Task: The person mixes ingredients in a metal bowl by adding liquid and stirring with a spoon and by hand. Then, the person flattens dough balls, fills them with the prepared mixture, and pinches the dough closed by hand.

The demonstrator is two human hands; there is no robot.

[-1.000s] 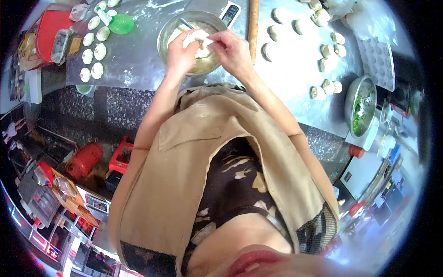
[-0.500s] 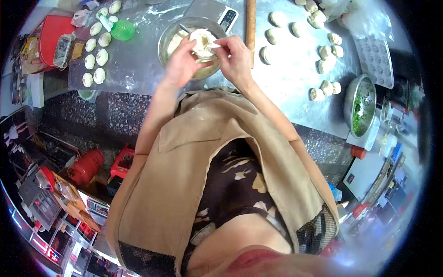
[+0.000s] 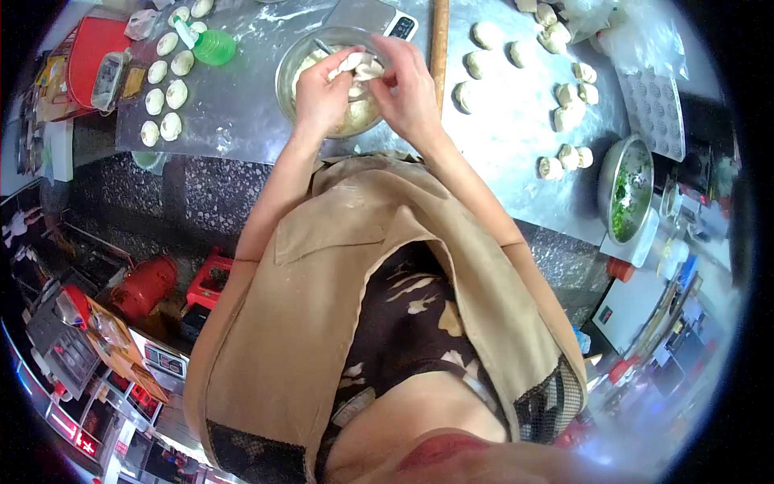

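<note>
Above a metal bowl (image 3: 282, 90), both my hands are on a soft white piece of dough (image 3: 368, 69). My left hand (image 3: 324, 98) curls around its near left side, thumb pressed against it. At its right edge, the fingers of my right hand (image 3: 409, 95) pinch the dough. Pale, creamy-looking contents show in the bowl beneath, and a spoon handle (image 3: 323, 46) leans on its far rim. My fingers cover part of the dough.
A rolling pin (image 3: 439, 56) lies right of the bowl, behind which stands a scale (image 3: 367, 16). Round dough balls (image 3: 176, 94) and a green spray bottle (image 3: 214, 48) are at left. More dough pieces (image 3: 569, 118) and a bowl of chopped greens (image 3: 610, 181) are at right.
The dough's open, cupped top has been gathered and folded together. My right hand has moved up and over it, and my left fingers have closed in around it.
</note>
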